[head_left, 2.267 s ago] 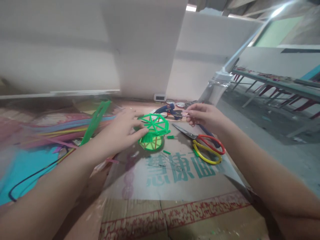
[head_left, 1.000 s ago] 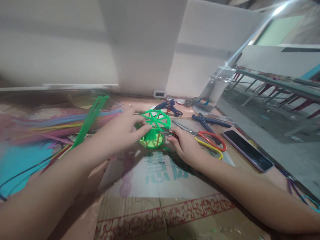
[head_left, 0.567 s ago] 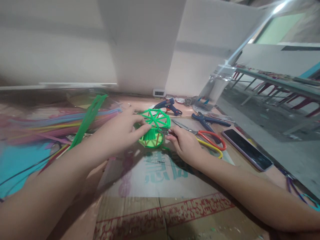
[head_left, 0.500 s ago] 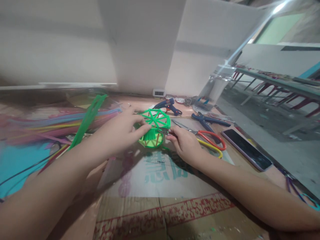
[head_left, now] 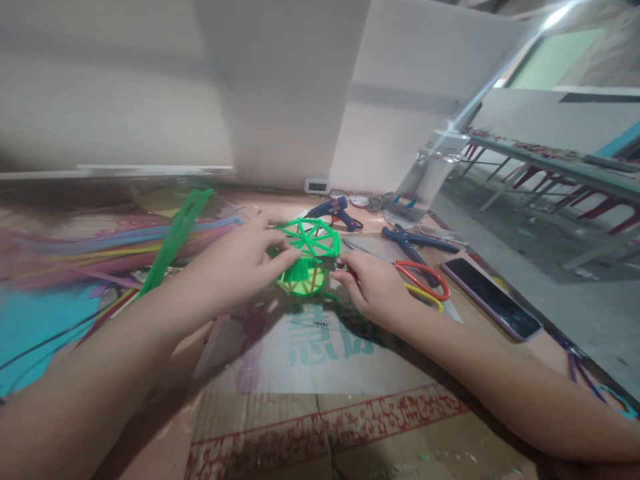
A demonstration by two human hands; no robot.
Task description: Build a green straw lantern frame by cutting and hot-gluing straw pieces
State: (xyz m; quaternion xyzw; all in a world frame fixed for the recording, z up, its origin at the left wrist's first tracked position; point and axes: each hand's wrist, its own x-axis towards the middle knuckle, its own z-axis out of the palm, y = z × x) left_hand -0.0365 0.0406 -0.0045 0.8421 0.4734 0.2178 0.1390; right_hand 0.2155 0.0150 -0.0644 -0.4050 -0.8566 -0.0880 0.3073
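Observation:
A green pipe-cleaner model [head_left: 313, 241] stands at the middle of the work area. Its top is a spoked wheel, and below lies a round yellow-green base [head_left: 309, 283] with brown struts and a green bundle between. My left hand [head_left: 260, 250] grips its left side, thumb at the front edge and fingers behind, partly hidden. On the right, my right hand [head_left: 373, 283] is closed in a pinch at the model's edge. Something small, dark and shiny shows at those fingertips, too small to name. Scissors [head_left: 423, 277] with red and yellow handles lie partly hidden behind my right hand.
Behind the model lies a blue glue gun [head_left: 336, 212], near a small white digital display [head_left: 317, 185]. Blue pliers [head_left: 417, 241], a phone [head_left: 493, 298] and a clear bottle [head_left: 425, 177] are at right. Green pipe cleaners [head_left: 175, 237] and several coloured ones lie at left.
Both hands keep nearly the same hold on the model. My right hand has shifted very slightly, covering more of the scissors; the view has moved a little.

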